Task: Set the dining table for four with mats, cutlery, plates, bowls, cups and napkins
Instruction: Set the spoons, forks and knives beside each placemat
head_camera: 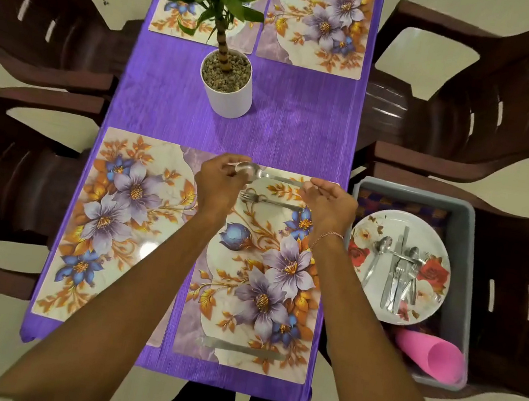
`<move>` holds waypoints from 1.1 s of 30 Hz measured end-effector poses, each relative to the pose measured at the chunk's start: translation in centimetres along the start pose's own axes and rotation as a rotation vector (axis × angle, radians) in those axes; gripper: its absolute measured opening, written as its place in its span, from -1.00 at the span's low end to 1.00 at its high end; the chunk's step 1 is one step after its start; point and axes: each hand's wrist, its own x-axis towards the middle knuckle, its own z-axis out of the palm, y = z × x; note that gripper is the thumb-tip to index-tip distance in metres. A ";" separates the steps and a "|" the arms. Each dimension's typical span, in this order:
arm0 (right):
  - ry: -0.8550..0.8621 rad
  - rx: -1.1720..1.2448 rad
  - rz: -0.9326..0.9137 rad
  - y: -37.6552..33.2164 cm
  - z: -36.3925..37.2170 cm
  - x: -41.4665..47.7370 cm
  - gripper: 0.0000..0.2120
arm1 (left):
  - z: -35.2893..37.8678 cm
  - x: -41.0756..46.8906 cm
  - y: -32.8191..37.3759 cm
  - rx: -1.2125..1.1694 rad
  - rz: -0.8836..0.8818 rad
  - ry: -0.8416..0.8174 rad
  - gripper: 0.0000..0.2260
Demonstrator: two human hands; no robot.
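**pip_22:** how far along is this table, roughly?

**dunmore:** Early days tbh. Closest to the person, what looks like a knife (243,349) lies flat along the near edge of the near-right mat (266,270). Further up that mat there's a fork (270,201), and just past it both hands have a spoon (253,171) right over the mat's far edge. The left hand (220,183) pinches the bowl end and the right hand (328,203) pinches the handle tip, so both are closed on it. Looks like it's being lined up next to the fork.

**pip_22:** and the other three places?

**dunmore:** Bare mats only. The near-left mat (120,229) has nothing on it. Off to the right, a grey bin (472,233) sits on a chair holding a floral plate (428,295) with the rest of the cutlery (398,273) piled on top, plus a pink cup (429,356) on its side. There's patterned cloth under the plate, can't tell if that's the napkins. I can't see any bowls. Past the plant pot (227,97), the two far mats (319,21) show nothing on them, though leaves hide part of the left one.

**pip_22:** so mats done, one cutlery set nearly done?

**dunmore:** Yep, I'd say everything else is left to do.
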 end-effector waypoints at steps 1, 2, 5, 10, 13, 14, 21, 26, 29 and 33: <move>0.013 -0.030 -0.012 -0.1 0.0 0.5 -0.91 | -0.1 0.2 -0.3 0.054 0.039 -0.028 -0.81; 0.016 -0.058 -0.011 0.1 0.1 1.2 -0.90 | -0.1 0.5 -0.7 0.107 0.071 -0.047 -0.82; 0.063 -0.227 -0.033 1.2 0.6 2.9 -0.90 | -0.1 1.5 -1.2 0.270 0.107 -0.086 -0.78; 0.159 -0.462 -0.105 2.1 1.4 4.7 -0.88 | -0.1 3.4 -2.6 0.319 0.059 -0.005 -0.91; 0.167 -0.589 -0.093 2.9 1.6 5.5 -0.90 | 0.1 4.1 -2.8 0.365 0.082 0.000 -0.91; 0.154 -0.614 -0.076 3.2 1.6 5.7 -0.89 | 0.1 4.2 -3.0 0.382 0.088 -0.010 -0.90; 0.096 -0.655 -0.069 4.2 1.3 5.5 -0.80 | 0.3 5.0 -4.8 0.421 0.055 -0.021 -0.89; 0.070 -0.667 -0.079 4.3 1.0 5.9 -0.81 | 0.2 5.2 -5.2 0.371 -0.018 -0.046 -0.86; 0.059 -0.654 -0.108 4.5 0.9 6.0 -0.86 | 0.0 5.1 -5.1 0.356 -0.017 -0.040 -0.86; 0.050 -0.640 -0.127 4.3 0.7 5.7 -0.87 | -0.2 4.7 -5.2 0.323 -0.002 -0.038 -0.84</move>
